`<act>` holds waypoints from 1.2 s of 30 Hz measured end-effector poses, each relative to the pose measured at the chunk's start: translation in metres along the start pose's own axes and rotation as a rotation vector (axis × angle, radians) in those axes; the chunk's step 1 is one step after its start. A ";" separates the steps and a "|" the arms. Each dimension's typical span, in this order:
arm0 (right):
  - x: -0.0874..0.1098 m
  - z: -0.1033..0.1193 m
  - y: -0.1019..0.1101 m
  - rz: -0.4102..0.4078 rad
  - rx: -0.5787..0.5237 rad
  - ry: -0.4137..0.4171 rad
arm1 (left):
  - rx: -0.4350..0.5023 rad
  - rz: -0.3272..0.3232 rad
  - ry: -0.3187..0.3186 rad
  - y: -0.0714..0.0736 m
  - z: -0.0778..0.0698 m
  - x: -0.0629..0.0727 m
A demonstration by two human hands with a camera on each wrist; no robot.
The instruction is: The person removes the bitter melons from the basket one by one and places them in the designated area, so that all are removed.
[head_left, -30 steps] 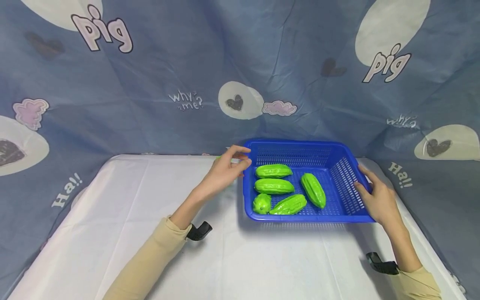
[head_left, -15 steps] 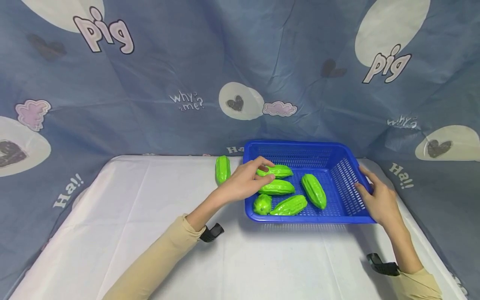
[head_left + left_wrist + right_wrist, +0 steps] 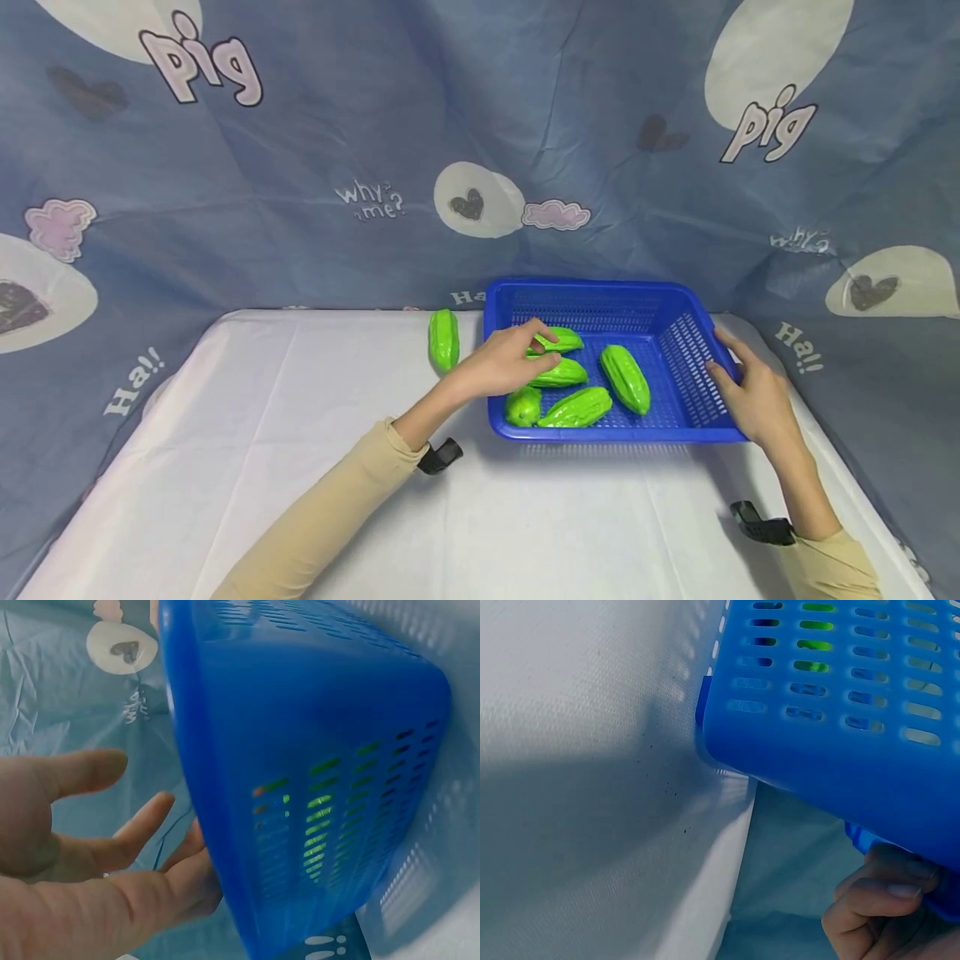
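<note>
In the head view, a blue plastic basket point(image 3: 630, 435) holds several glossy green bitter melons point(image 3: 626, 379). My left hand point(image 3: 498, 362) reaches over the basket's left side, above two melons lying sideways, and partly covers them. Its fingers are loosely spread with nothing between them; whether they touch a melon cannot be told. In the left wrist view those fingers point(image 3: 142, 829) pass over the rim. My right hand point(image 3: 759, 404) grips the basket's right rim; the right wrist view shows its fingers point(image 3: 877, 900) curled at that rim. Another bitter melon point(image 3: 444, 340) lies outside, left of the basket.
A white cloth point(image 3: 337, 383) covers the table. Behind it hangs a blue-grey printed curtain point(image 3: 300, 250), close to the basket's back edge. A black wrist mount point(image 3: 441, 456) sticks out below the left wrist, and another wrist mount point(image 3: 761, 523) below the right.
My left hand has moved right, from beside the basket's left rim to over the melons inside. The melon outside is now uncovered. The right hand and basket stay put.
</note>
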State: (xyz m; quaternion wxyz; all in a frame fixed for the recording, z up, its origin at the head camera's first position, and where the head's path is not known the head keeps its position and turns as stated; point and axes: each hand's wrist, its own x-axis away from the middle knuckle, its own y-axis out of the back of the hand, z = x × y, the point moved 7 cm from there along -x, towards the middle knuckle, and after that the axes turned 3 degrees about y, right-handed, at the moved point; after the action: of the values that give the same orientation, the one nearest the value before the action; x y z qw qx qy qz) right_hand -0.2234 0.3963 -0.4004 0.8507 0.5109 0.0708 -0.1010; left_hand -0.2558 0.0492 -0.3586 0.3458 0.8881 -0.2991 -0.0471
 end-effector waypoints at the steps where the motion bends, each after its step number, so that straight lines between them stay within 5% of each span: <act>1: 0.000 0.000 0.000 0.001 -0.001 0.001 | -0.013 0.018 -0.002 -0.003 -0.001 -0.001; 15: -0.002 -0.001 0.000 0.015 -0.008 -0.012 | -0.357 0.183 0.007 -0.034 -0.006 -0.002; 24: 0.000 0.001 0.000 0.012 -0.010 -0.014 | -0.574 0.201 0.011 -0.046 -0.008 0.001; 27: 0.000 0.002 0.000 0.015 -0.008 -0.015 | -0.550 0.194 0.005 -0.045 -0.008 -0.001; 36: -0.001 0.000 -0.001 0.011 0.002 -0.009 | -0.278 0.101 0.031 -0.027 -0.003 -0.005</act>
State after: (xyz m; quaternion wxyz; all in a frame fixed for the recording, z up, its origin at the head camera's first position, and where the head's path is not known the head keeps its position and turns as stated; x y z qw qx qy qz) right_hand -0.2243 0.3958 -0.4007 0.8510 0.5119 0.0638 -0.0986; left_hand -0.2454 0.0688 -0.3742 0.4719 0.8161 -0.3287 -0.0568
